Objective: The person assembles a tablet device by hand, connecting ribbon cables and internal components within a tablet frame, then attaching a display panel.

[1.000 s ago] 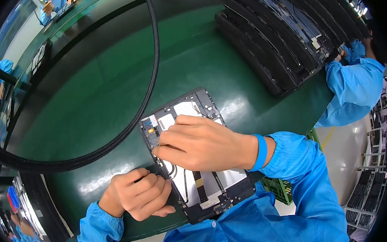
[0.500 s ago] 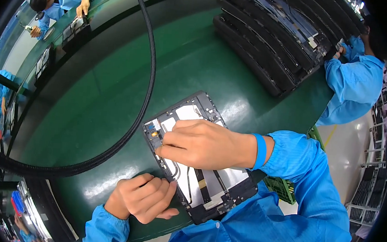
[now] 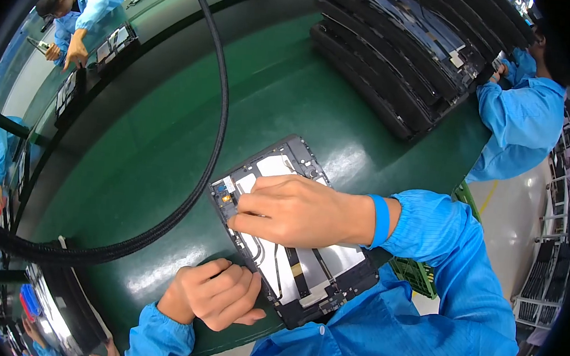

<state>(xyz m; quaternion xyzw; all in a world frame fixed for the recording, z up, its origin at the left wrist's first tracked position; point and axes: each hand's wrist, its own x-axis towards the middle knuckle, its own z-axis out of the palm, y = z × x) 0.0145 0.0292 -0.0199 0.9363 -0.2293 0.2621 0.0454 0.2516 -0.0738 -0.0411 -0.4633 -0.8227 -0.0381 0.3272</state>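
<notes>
I see the tablet point(image 3: 305, 266) at lower centre frame on the tabletop point(image 3: 284, 104), opened, not closed up, looks mid-job; right hand point(image 3: 292, 212) bunched over it, can't tell if gripping; left hand point(image 3: 219, 293) loosely fisted beside its edge.

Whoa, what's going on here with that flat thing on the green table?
Someone in a blue jacket is working on an opened-up flat device on the green table. Their right hand is over it, fingers bent down; anything pinched underneath is hidden. The left hand is curled beside the device's left edge. Black panels are piled farther back, to the right.
</notes>
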